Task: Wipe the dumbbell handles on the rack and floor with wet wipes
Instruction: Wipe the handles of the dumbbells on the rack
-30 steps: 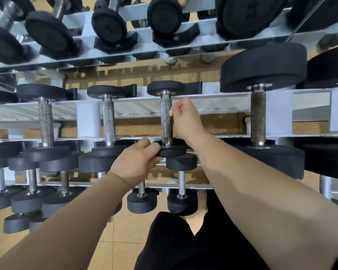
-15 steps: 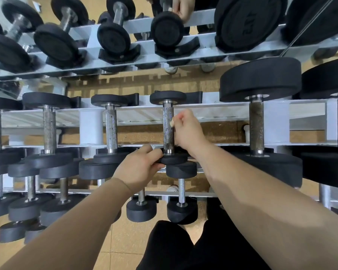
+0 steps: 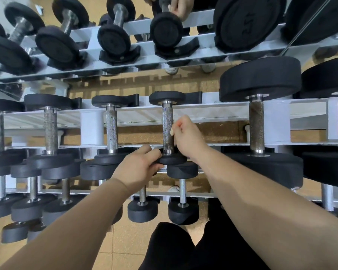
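Eyes along the rack for anything to read, and nothing comes through clearly. The big black dumbbell head (image 3: 248, 26) at the top has faint raised marks on its face, too blurred to make out. The smaller dumbbell heads (image 3: 113, 40) beside it show only dim traces of embossing, unreadable. The white rack rails (image 3: 232, 112) carry no legible label or number.

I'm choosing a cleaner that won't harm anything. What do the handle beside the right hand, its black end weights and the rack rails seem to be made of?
Handle: bare steel by its look, grey with fine knurling and dull specks, maybe rust. End weights: matte black, likely rubber-coated; no shine. Rack rails: probably painted metal, smooth white flat faces.
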The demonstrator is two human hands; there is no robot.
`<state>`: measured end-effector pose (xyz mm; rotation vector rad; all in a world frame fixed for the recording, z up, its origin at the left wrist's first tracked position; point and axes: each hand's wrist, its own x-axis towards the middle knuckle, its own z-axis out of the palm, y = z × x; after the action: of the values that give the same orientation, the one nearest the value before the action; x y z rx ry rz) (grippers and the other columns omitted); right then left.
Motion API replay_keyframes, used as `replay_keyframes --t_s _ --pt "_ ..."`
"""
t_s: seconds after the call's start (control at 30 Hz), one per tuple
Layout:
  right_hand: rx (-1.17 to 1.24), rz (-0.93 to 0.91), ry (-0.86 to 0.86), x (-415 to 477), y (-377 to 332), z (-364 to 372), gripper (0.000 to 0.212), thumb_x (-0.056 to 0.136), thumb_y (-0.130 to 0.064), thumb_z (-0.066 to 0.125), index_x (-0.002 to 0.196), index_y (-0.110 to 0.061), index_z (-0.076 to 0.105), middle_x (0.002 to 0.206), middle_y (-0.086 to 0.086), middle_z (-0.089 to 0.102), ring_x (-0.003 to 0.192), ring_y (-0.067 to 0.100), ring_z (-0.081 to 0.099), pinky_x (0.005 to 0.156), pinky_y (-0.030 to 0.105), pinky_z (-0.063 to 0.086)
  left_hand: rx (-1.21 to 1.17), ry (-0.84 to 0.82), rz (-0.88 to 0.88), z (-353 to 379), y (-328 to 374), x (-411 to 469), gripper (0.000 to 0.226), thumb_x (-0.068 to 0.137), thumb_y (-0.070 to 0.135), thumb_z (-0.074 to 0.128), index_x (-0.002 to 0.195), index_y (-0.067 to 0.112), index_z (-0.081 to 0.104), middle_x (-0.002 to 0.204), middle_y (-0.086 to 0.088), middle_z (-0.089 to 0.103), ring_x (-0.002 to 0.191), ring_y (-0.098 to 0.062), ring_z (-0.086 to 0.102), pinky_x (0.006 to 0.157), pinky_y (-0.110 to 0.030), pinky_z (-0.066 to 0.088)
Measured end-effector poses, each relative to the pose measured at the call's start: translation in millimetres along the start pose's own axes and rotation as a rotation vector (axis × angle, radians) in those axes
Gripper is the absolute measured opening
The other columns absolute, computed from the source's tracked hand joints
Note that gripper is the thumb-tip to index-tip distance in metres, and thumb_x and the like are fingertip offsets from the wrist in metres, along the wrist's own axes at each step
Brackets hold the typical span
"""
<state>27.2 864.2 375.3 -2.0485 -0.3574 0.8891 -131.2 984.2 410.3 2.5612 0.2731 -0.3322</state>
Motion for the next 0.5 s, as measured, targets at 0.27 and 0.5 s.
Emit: replay_keyframes --t_s 0.27,0.5 --pt "0.07 0.005 0.012 -5 -11 -2 0.015 0.106 -0.03 0.041 0.098 -0.02 0.047 0.087 0.001 0.059 0.074 0.015 0.055 0.062 0.033 0.04 -0.001 -0.009 0.005 -1 -2 0 0.018 0.093 0.028 0.065 0.102 0.015 0.058 0.096 -0.002 0.05 0.077 -0.028 0.055 0.07 -0.038 0.048" --pt "-0.002 -0.044 0.018 -8 -9 -2 0.015 0.106 -0.027 0.041 0.098 -0.017 0.051 0.087 -0.003 0.059 0.074 0.012 0.055 0.059 0.029 0.036 0.009 -0.008 0.013 1 -3 1 0.017 0.093 0.025 0.068 0.101 0.016 0.056 0.094 0.0 0.048 0.076 -0.027 0.053 0.067 -0.036 0.045"
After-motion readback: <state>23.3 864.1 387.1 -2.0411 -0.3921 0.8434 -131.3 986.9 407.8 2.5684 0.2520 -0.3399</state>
